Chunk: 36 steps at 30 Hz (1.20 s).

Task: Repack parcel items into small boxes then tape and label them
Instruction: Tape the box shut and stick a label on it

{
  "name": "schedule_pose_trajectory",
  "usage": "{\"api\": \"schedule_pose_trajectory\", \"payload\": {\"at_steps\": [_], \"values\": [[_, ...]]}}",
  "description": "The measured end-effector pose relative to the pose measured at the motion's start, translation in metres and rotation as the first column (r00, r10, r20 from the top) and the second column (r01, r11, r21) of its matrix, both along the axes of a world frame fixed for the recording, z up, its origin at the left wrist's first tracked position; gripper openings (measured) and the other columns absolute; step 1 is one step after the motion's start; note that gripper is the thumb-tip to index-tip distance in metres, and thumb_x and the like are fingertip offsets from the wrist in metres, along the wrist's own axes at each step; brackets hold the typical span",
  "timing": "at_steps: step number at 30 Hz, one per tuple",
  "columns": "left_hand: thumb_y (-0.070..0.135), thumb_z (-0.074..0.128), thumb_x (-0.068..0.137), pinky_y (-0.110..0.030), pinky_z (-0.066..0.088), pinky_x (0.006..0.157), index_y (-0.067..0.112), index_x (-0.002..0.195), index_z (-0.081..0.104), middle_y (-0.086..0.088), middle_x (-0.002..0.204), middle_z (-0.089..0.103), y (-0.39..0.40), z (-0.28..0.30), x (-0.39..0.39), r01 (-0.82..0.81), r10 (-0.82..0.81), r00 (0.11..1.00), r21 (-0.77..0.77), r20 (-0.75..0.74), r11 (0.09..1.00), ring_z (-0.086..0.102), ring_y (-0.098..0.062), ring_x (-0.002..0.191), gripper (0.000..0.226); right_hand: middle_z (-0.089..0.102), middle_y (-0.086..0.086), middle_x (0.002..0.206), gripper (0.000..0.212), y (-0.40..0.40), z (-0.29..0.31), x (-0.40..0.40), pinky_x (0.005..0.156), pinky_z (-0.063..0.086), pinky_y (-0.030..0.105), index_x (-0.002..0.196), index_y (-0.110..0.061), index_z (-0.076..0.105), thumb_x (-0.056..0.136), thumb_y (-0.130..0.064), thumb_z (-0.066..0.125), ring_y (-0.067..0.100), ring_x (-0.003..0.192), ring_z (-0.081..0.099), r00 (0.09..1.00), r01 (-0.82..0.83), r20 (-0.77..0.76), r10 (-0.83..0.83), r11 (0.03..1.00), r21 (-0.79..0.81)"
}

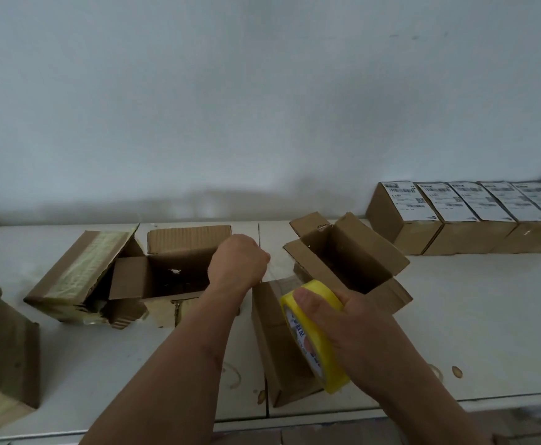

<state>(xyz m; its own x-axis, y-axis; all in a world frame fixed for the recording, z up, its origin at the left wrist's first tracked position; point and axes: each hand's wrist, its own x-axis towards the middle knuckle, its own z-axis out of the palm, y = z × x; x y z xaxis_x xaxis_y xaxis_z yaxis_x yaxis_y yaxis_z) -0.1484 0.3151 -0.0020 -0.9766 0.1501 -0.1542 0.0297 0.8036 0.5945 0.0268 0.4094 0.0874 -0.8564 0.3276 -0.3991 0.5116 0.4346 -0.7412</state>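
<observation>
The right hand (356, 319) curls round the yellow tape roll (314, 335), pressed on the closed small box (279, 345) near the table (455, 316) front edge. The left hand (238, 261), fisted, pinches the tape end beyond the box's far edge. Bare tabletop lies right of the fingers.

- Two bare forearms show from the lower edge of the view, with no sleeve, cuff or glove anywhere along them.
- The left hand (238, 263) has no ring, watch or band at the wrist.
- The right hand (336, 311) is likewise unadorned; its thumbnail is short and plain.
- A few small marks dot the left forearm.
</observation>
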Motion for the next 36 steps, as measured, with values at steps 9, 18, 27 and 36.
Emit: {"api": "schedule_pose_trajectory", "payload": {"at_steps": [9, 18, 27, 36], "values": [[0.023, 0.058, 0.092, -0.022, 0.038, 0.054, 0.015, 0.090, 0.065, 0.001, 0.083, 0.062, 0.011, -0.008, 0.000, 0.098, -0.125, 0.985, -0.214, -0.119, 0.972, 0.055, -0.011, 0.069, 0.011, 0.055, -0.010, 0.094, 0.063, 0.003, -0.010, -0.004, 0.091, 0.050, 0.037, 0.095, -0.035, 0.046, 0.051, -0.078, 0.031, 0.017, 0.097, 0.058, 1.000, 0.015, -0.023, -0.014, 1.000, 0.007], [0.034, 0.053, 0.098, -0.035, 0.051, 0.094, 0.011, 0.116, 0.068, -0.005, 0.115, 0.064, -0.001, -0.013, -0.008, 0.369, -0.332, 0.928, -0.290, 0.169, 0.883, 0.059, -0.021, 0.107, 0.032, 0.056, -0.012, 0.091, 0.058, 0.000, -0.011, -0.004, 0.085, 0.049, 0.032, 0.084, -0.036, 0.046, 0.048, -0.078, 0.029, 0.012, 0.089, 0.058, 1.000, 0.002, -0.027, -0.002, 1.000, 0.005], [0.015, 0.061, 0.093, -0.034, 0.055, 0.087, 0.012, 0.119, 0.059, -0.008, 0.114, 0.060, -0.012, -0.013, 0.000, 0.124, -0.161, 0.914, 0.120, 0.372, 0.985, 0.059, -0.023, 0.104, 0.026, 0.053, -0.013, 0.085, 0.040, -0.001, -0.013, -0.004, 0.076, 0.044, 0.027, 0.078, -0.036, 0.042, 0.066, -0.073, 0.036, 0.006, 0.077, 0.053, 0.999, -0.001, -0.034, 0.001, 1.000, -0.003], [0.032, 0.048, 0.101, -0.036, 0.048, 0.097, 0.006, 0.130, 0.056, -0.013, 0.120, 0.062, 0.018, -0.004, 0.021, 0.653, -0.591, 0.743, -0.149, 0.314, 0.742, 0.058, -0.028, 0.112, 0.040, 0.052, -0.016, 0.085, 0.049, -0.001, -0.013, 0.003, 0.080, 0.047, 0.027, 0.087, -0.037, 0.049, 0.063, -0.075, 0.030, 0.006, 0.081, 0.054, 0.998, 0.026, -0.065, -0.027, 1.000, -0.013]]}}
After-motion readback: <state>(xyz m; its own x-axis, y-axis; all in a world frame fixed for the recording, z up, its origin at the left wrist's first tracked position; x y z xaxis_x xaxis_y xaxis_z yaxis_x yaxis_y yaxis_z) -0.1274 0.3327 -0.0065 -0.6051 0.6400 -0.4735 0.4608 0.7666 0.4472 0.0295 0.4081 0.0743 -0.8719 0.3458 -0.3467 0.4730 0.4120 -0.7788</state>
